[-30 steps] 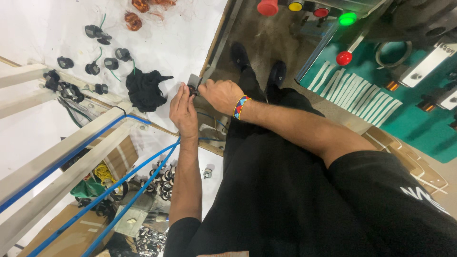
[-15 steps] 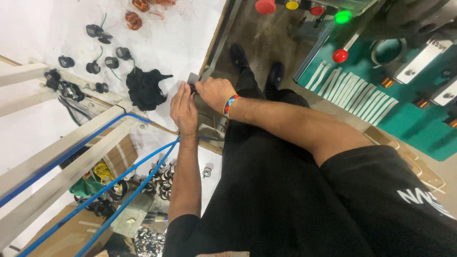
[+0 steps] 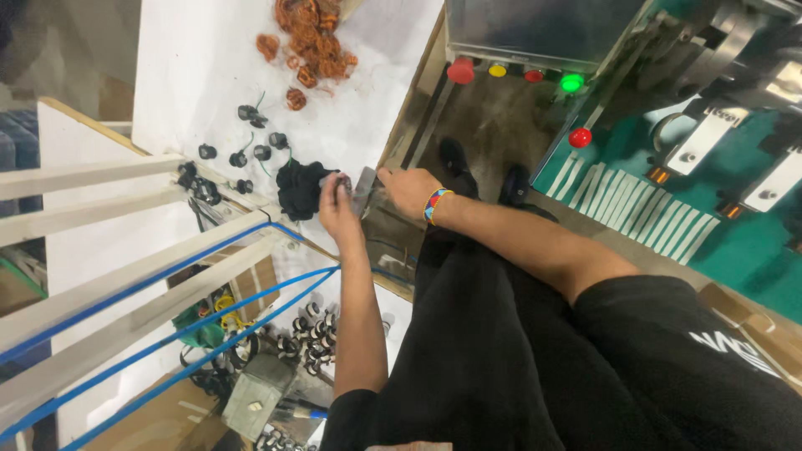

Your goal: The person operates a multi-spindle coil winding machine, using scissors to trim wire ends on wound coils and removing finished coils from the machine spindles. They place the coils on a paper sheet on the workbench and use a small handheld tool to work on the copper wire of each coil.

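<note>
My left hand [image 3: 338,209] is at the edge of the white table [image 3: 200,75], fingers closed on a small dark round part [image 3: 342,184]. My right hand [image 3: 408,189], with a beaded wristband, is just to its right and pinches a thin grey metal piece [image 3: 365,180] that reaches to the part. A crumpled black cloth [image 3: 301,189] lies on the table right beside my left hand. Past it lie several small black round parts with wires [image 3: 251,154].
A heap of copper-coloured coils [image 3: 311,35] lies at the table's far end. A control panel with red [image 3: 460,70], yellow and green [image 3: 571,82] buttons and a green machine bed [image 3: 710,217] are on the right. White rails with blue cords [image 3: 159,292] cross on the left, above a bin of black rings [image 3: 307,334].
Both hands stay together on the small part at the table edge. The view has shifted, so the hands sit lower in frame and more of the table and coils show.
</note>
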The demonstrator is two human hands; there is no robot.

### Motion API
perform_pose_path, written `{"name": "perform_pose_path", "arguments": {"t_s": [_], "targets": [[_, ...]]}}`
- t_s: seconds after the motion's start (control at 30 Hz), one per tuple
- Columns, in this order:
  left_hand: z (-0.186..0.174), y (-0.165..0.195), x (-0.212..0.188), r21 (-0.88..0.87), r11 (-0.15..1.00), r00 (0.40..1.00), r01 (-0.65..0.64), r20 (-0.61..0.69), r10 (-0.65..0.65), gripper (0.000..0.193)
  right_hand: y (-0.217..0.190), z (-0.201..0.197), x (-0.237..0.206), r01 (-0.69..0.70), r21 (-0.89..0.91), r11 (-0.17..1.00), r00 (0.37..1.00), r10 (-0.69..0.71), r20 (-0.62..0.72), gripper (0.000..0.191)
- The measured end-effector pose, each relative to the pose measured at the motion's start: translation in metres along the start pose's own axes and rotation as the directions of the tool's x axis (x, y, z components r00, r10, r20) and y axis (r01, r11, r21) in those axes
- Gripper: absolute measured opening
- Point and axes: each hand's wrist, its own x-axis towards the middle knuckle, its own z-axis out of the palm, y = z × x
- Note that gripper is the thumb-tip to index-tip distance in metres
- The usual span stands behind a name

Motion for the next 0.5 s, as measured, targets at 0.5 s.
{"name": "perform_pose_path", "arguments": {"t_s": [0.5], "targets": [[0.05, 0.071, 0.075, -0.671, 0.661, 0.91, 0.337, 0.412, -0.045, 0.059, -0.055, -0.146, 0.058, 0.027, 0.011, 1.0, 0.961, -0.023, -0.277, 0.018]]}}
